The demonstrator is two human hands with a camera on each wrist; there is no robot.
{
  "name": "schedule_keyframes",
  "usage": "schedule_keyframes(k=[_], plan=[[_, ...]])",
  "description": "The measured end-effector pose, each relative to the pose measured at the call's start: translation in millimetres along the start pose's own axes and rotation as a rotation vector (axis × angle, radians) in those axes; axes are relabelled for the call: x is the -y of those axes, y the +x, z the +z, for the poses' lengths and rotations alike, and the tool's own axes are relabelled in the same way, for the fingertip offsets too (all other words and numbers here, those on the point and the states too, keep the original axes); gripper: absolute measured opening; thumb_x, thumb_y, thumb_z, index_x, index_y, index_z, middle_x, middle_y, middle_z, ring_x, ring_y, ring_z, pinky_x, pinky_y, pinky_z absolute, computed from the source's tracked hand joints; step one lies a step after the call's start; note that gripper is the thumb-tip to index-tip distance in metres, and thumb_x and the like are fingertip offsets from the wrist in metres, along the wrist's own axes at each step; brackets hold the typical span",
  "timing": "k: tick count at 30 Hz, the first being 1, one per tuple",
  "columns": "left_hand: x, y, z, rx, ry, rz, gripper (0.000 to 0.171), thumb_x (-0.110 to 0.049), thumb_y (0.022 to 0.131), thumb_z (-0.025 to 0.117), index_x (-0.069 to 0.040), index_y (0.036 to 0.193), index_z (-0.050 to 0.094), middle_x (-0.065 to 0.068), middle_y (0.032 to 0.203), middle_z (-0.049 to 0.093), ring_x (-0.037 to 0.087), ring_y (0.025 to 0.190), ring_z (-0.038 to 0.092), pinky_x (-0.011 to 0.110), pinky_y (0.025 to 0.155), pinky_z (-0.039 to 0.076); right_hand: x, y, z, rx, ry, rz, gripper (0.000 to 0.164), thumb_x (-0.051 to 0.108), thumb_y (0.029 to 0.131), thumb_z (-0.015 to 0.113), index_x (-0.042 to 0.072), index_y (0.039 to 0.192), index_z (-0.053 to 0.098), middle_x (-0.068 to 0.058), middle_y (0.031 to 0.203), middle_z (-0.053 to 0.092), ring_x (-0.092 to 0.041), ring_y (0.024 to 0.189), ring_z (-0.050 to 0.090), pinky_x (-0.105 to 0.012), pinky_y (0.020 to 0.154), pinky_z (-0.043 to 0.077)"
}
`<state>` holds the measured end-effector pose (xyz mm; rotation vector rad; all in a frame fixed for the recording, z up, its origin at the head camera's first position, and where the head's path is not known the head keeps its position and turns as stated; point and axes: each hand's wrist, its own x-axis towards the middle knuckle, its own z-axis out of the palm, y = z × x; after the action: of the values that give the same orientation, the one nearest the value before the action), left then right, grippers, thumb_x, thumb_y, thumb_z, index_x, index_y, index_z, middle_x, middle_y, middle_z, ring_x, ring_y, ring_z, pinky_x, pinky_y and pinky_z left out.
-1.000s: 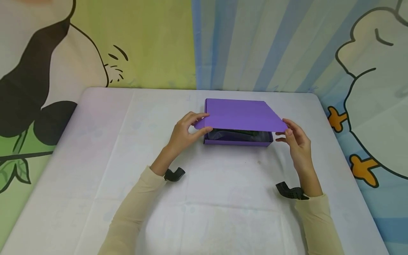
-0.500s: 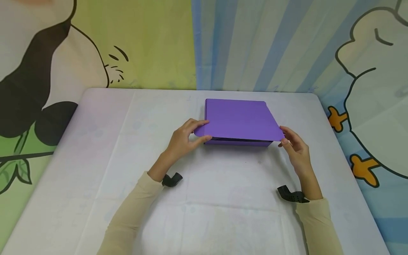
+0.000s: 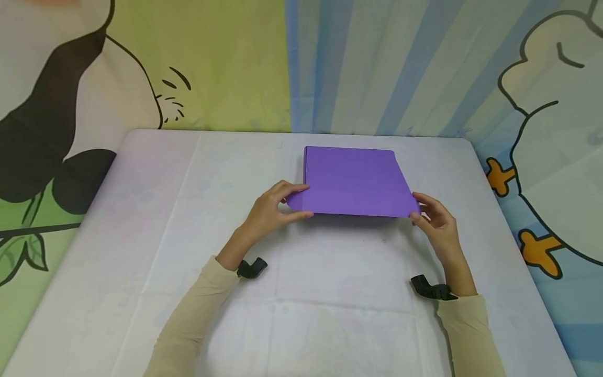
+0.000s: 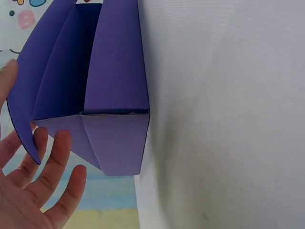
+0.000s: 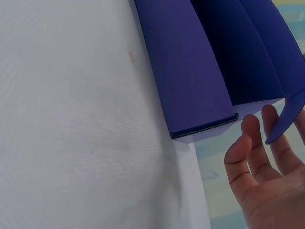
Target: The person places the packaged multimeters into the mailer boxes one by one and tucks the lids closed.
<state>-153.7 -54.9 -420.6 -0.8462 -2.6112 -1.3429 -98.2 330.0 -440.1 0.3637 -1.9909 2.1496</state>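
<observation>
A purple cardboard box point(image 3: 350, 180) lies near the back of the table, its lid point(image 3: 358, 193) lowered over the top. In both wrist views a dark gap still shows between the lid and the front wall point(image 4: 116, 62). My left hand point(image 3: 270, 207) holds the lid's left front corner, thumb at the front edge and fingers at the side flap point(image 4: 28, 109). At the opposite corner my right hand point(image 3: 438, 220) pinches the lid near its side flap point(image 5: 286, 119). The box's contents are hidden in the head view.
A white cloth covers the table point(image 3: 330, 324). Behind it hangs a printed backdrop point(image 3: 377, 63) with cartoon animals. Each wrist wears a black mount point(image 3: 252, 268) below the hand, and the sleeves are beige.
The lid has come down from a raised tilt, hiding the dark bagged contents and the box front in the head view. Both hands moved down and toward the person with it.
</observation>
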Motion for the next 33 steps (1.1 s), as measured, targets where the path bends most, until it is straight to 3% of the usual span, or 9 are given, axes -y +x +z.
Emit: schedule_keyframes(k=[7,20,27,33], plan=[[3.9,-1.8,4.1,0.029,-0.024,-0.001,0.062,-0.031,0.075,0.085,-0.015,0.131,0.062,0.004,0.112,0.060,0.018,0.091,0.057,0.040,0.080,0.054,-3.8,-1.1,1.6,-0.008,-0.001,0.015,0.039,-0.011,0.092,0.055,-0.006,0.131,0.055,-0.004,0.121,0.059,-0.013,0.095,0.057,-0.018,0.070,0.051],[13.6,-4.8,10.3,0.036,-0.033,0.060,0.064,-0.025,0.072,0.088,-0.013,0.128,0.062,0.004,0.114,0.061,0.016,0.093,0.058,0.031,0.079,0.053,-9.5,-1.0,1.9,-0.089,-0.086,0.085,0.032,-0.004,0.094,0.058,0.005,0.123,0.065,0.002,0.121,0.063,-0.010,0.101,0.056,-0.014,0.079,0.048],[21.9,-5.5,12.6,0.058,-0.135,0.048,0.049,-0.024,0.081,0.079,-0.013,0.126,0.063,0.003,0.119,0.060,0.015,0.101,0.054,0.031,0.081,0.051,-11.7,-1.6,3.6,-0.113,-0.069,0.105,0.026,-0.004,0.094,0.059,-0.004,0.120,0.064,-0.002,0.119,0.063,-0.010,0.099,0.061,-0.015,0.079,0.049],[31.9,-7.0,18.5,0.037,-0.224,0.083,0.043,-0.012,0.082,0.077,-0.008,0.123,0.064,0.007,0.117,0.059,0.020,0.102,0.053,0.036,0.083,0.051,-16.0,-3.1,3.0,-0.118,-0.082,0.101,0.024,-0.003,0.094,0.059,-0.001,0.117,0.066,-0.003,0.116,0.064,-0.009,0.101,0.061,-0.015,0.082,0.050]])
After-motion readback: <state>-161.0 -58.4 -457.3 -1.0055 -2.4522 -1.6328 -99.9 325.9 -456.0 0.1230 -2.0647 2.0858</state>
